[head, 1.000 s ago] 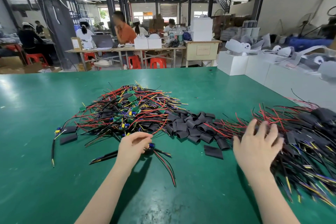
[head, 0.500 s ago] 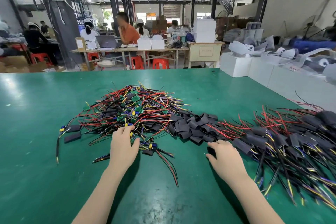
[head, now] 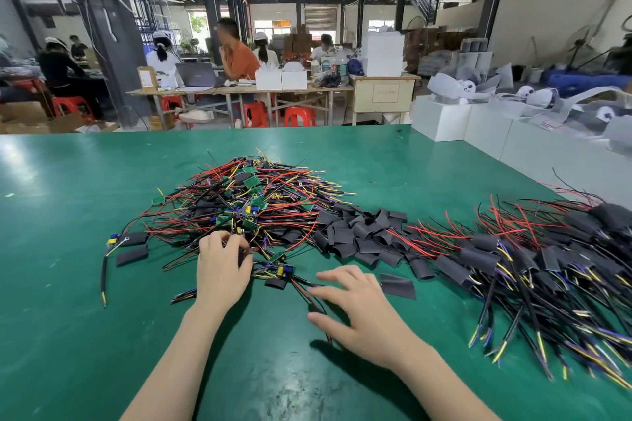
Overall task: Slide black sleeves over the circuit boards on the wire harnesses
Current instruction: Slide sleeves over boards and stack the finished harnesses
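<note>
Left hand (head: 222,267) fingers curl into the harness pile (head: 246,205), apparently picking one. Right hand (head: 359,311) hovers, fingers released; next it needs a sleeve (head: 398,285).

table (head: 85,284): deep green, glossy
harness pile (head: 246,202): red, black, yellow and purple wires; small green boards with blue and yellow parts
loose sleeves (head: 362,232): matt black
sleeved harnesses (head: 547,267): black, with red wires at one end and yellow and blue tips at the other
boxes (head: 441,120): plain white
stools (head: 297,116): bright red
</note>
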### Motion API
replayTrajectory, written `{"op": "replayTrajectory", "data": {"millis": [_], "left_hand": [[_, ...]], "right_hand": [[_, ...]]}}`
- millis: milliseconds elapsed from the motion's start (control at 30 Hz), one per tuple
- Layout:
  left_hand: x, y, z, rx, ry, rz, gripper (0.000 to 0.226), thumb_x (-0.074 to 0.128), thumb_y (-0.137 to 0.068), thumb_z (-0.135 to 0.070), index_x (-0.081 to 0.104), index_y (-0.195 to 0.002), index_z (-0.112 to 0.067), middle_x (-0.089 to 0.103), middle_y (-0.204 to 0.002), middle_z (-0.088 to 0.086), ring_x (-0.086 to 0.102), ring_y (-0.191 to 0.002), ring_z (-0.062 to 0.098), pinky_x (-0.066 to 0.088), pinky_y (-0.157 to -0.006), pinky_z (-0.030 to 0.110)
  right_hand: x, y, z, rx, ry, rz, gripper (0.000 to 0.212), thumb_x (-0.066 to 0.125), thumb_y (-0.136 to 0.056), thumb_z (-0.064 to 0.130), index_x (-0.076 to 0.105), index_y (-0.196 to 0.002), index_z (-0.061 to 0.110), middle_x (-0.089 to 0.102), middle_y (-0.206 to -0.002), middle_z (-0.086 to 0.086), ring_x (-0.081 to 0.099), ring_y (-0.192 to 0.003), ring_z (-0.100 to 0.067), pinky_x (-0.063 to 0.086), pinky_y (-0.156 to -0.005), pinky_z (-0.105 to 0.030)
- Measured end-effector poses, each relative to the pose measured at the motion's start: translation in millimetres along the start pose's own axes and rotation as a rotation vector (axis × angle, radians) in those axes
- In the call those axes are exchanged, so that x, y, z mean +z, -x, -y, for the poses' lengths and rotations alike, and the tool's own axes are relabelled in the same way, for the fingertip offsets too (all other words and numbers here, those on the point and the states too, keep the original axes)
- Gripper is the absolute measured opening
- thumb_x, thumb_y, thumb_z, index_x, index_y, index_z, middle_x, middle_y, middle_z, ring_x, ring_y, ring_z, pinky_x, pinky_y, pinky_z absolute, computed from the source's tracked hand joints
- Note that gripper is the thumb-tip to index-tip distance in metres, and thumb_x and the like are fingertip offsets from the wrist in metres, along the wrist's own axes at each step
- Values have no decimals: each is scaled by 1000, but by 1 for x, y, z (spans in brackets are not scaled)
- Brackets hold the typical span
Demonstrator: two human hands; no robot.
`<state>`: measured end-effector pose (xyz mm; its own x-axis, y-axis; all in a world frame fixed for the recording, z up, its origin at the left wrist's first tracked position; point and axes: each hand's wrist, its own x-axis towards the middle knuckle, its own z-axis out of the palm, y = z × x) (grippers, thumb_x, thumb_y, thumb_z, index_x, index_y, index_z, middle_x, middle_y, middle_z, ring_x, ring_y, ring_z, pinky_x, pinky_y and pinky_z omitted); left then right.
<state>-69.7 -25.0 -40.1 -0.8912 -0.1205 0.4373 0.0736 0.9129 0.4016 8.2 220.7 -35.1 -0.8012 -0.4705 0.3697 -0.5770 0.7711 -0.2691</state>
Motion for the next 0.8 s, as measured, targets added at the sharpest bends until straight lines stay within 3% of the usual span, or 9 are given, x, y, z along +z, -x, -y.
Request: {"op": "replayTrajectory", "data": {"millis": [133, 267, 367, 467, 533, 633, 800], "left_hand": [[-1, 2, 4, -43, 77, 33, 14, 65, -86, -6, 68, -100, -10, 55, -114, 13, 41, -116, 33, 36, -93, 38], [-2, 1, 3, -41, 137, 23, 36, 63, -84, 5, 64, -117, -8, 53, -114, 13, 45, -112, 31, 36, -89, 33], [-4, 0, 4, -73, 178, 6, 29, 68, -81, 4, 67, -108, -6, 48, -111, 10, 52, -102, 30, 38, -86, 30], [-5, 0, 7, -82, 209, -15, 20, 72, -78, 1, 67, -94, -9, 47, -111, 6, 52, -96, 24, 39, -81, 29], [-4, 1, 6, -66, 164, -37, 17, 73, -80, -3, 64, -90, -13, 51, -109, 4, 49, -98, 22, 38, -76, 30], [-4, 1, 2, -31, 135, -95, 9, 68, -85, -7, 62, -89, -13, 56, -102, 2, 49, -99, 25, 36, -69, 32], [-12, -3, -5, -71, 389, -224, 7, 63, -89, -4, 59, -86, -9, 57, -95, 10, 56, -78, 25, 47, -77, 39]], "right_hand": [[-2, -13, -21, 239, 91, -111, 47, 47, -93, 48, 48, -137, 30, 35, -148, 2, 29, -134, -18, 26, -106, -32], [-5, -31, -50, 449, 240, 65, 55, 41, -98, 40, 23, -149, 29, 10, -159, -4, 21, -140, -25, 26, -110, -39], [-5, -40, -59, 470, 311, 136, 48, 37, -100, 42, 29, -146, 32, 28, -154, -3, 29, -134, -27, 30, -106, -41], [-6, -42, -59, 464, 370, 47, 31, 39, -99, 39, 50, -128, 33, 53, -129, 4, 43, -117, -26, 35, -93, -36], [-5, -38, -58, 442, 352, 6, 27, 40, -98, 38, 55, -120, 33, 57, -120, 7, 45, -112, -23, 36, -90, -33], [-7, -32, -58, 382, 208, -26, 37, 50, -94, 36, 54, -129, 27, 60, -121, 4, 47, -113, -23, 38, -95, -33], [-17, -24, -69, 339, 108, 59, 39, 52, -89, 22, 59, -128, 18, 60, -126, -2, 45, -113, -24, 36, -98, -27]]}}
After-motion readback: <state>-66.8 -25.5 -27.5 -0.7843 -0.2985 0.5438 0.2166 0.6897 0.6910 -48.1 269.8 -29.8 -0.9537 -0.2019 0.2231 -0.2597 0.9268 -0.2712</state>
